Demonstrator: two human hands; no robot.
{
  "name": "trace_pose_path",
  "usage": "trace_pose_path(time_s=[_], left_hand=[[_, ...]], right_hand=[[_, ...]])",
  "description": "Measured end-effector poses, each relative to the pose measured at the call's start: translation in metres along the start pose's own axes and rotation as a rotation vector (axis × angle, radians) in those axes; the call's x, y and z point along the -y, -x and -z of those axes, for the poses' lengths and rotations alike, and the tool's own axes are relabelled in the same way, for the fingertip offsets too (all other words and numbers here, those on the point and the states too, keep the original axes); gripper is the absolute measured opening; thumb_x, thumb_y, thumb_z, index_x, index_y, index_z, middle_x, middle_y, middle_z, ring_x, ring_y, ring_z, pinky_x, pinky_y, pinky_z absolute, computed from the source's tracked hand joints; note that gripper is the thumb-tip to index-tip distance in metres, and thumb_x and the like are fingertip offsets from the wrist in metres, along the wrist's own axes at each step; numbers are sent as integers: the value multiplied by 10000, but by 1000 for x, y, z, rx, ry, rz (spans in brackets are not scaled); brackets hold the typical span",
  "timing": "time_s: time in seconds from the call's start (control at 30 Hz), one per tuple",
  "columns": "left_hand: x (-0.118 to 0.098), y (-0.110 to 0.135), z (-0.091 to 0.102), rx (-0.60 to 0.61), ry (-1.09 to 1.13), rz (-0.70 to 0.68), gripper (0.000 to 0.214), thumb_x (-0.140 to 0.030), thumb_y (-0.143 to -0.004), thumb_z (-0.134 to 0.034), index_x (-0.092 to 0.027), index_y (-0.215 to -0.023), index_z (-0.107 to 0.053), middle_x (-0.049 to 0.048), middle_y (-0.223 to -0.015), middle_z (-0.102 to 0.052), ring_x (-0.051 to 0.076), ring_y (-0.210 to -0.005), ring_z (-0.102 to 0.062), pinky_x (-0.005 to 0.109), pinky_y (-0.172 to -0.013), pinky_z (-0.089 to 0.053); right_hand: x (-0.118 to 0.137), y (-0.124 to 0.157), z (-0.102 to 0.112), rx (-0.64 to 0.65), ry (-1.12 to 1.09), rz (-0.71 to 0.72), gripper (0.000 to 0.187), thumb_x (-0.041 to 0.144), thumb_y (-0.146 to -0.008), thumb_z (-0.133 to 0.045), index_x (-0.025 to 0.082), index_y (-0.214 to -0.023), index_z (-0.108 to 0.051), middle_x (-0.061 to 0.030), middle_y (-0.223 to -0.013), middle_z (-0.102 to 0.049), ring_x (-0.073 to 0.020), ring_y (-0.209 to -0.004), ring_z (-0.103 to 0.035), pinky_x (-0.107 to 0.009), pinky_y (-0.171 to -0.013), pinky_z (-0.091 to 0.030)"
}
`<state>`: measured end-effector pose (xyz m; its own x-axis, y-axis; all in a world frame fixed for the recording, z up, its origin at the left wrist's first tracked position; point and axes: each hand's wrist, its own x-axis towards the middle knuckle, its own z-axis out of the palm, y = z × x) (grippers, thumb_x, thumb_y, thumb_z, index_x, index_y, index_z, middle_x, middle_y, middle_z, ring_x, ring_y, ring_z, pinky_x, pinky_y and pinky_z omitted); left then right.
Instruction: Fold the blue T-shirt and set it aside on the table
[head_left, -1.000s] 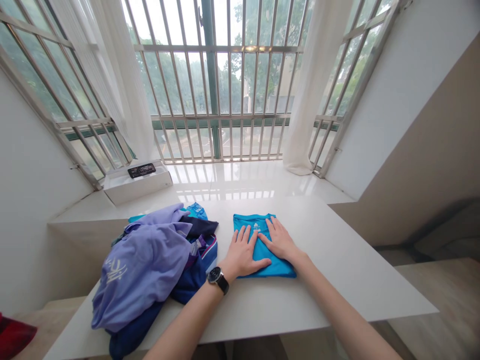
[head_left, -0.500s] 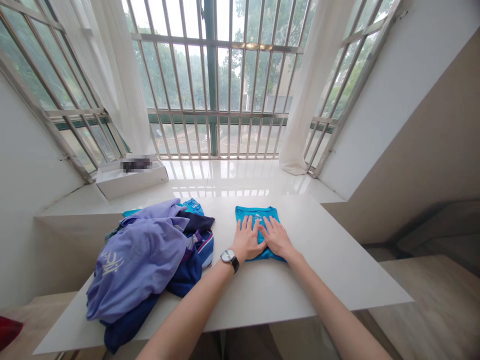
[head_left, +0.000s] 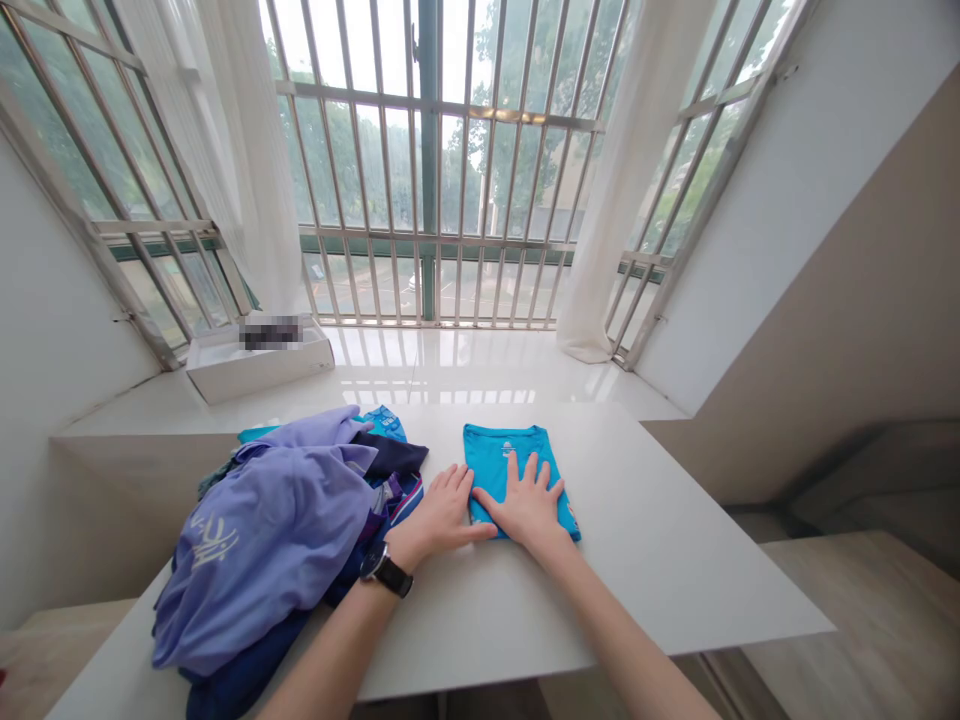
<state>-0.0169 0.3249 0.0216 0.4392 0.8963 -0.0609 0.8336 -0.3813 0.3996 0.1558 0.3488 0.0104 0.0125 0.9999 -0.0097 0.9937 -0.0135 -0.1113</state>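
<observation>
A folded turquoise shirt point(head_left: 499, 452) lies flat on the white table point(head_left: 660, 560), near its middle. My right hand point(head_left: 526, 502) rests flat on the shirt's near half, fingers spread. My left hand point(head_left: 441, 512), with a black watch on its wrist, lies open on the table at the shirt's left edge, its thumb touching the cloth. Neither hand holds anything.
A heap of clothes point(head_left: 277, 530), with a lilac garment on top of dark blue ones, covers the table's left side. Behind the table runs a glossy window sill with a white box point(head_left: 259, 362) at its left. Barred windows and white curtains stand beyond.
My left hand has slid off the shirt leftward to its edge. My right hand has shifted left to the shirt's middle. The camera has tilted a little.
</observation>
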Motion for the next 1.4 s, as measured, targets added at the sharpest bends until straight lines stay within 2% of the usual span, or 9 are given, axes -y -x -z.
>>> trace_pose_path(time_s=[0.13,0.37,0.47,0.6,0.7,0.83,1.17,1.27,1.4], left_hand=[[-4,1,1,-10,-8,-13,1152,-847,-759,-519,-63,-1558,-248,227,-1618,-202,402,-1504,-114,531,-1215,-141],[-12,6,-5,-31,-162,-19,987,-784,-890,-343,-62,-1557,-259,212,-1626,-192,383,-1510,-100,521,-1223,-107],[-15,6,-1,-19,-187,-8,973,-769,-898,-345,-58,-1556,-262,209,-1625,-197,388,-1507,-109,526,-1222,-116],[-20,7,4,-5,-199,3,953,-742,-913,-349,-42,-1553,-266,212,-1623,-196,395,-1504,-112,536,-1220,-129],[-21,8,5,9,-210,6,947,-735,-918,-345,-37,-1554,-266,212,-1622,-195,398,-1503,-115,541,-1219,-138],[-22,7,5,14,-217,5,947,-735,-918,-350,-45,-1560,-253,212,-1625,-175,397,-1503,-110,546,-1220,-145],[-21,6,7,31,-198,5,959,-750,-915,-333,-47,-1562,-248,211,-1627,-162,399,-1504,-101,559,-1216,-145],[-20,5,7,31,-186,2,958,-755,-911,-337,-55,-1561,-258,208,-1625,-164,401,-1503,-100,569,-1213,-153],[-19,4,5,29,-181,3,959,-763,-909,-331,-57,-1555,-280,209,-1622,-167,407,-1500,-105,581,-1209,-165]], right_hand=[[-19,-10,-2,-24,31,48,1089,884,-781,-319,170,-1591,-183,-269,-1617,-187,-498,-1456,-176,-687,-1092,-132],[-140,-60,19,22,111,86,978,801,-824,-384,206,-1582,-218,-172,-1636,-215,-353,-1500,-181,-520,-1185,-132],[-169,-71,30,22,115,-7,1012,788,-823,-376,144,-1582,-190,-202,-1626,-223,-355,-1495,-194,-496,-1184,-155],[-161,-62,28,-35,92,-306,1173,901,-741,-278,87,-1576,-156,-283,-1592,-222,-466,-1438,-243,-594,-1109,-210],[-149,-50,15,-80,85,-409,1271,965,-645,-319,103,-1570,-192,-287,-1553,-287,-489,-1399,-274,-613,-1079,-198],[-157,-51,3,-130,79,-371,1241,964,-651,-311,132,-1567,-220,-268,-1552,-296,-467,-1405,-262,-610,-1086,-175],[-225,-92,5,-214,46,-204,1075,862,-736,-358,171,-1551,-252,-189,-1602,-269,-344,-1486,-185,-541,-1170,-139],[-234,-84,-2,-320,39,-250,1109,887,-707,-364,183,-1555,-231,-192,-1622,-202,-369,-1501,-115,-565,-1172,-110],[-234,-73,-2,-205,-1,-359,1207,922,-659,-381,157,-1571,-184,-227,-1614,-198,-403,-1490,-139,-566,-1164,-137]])
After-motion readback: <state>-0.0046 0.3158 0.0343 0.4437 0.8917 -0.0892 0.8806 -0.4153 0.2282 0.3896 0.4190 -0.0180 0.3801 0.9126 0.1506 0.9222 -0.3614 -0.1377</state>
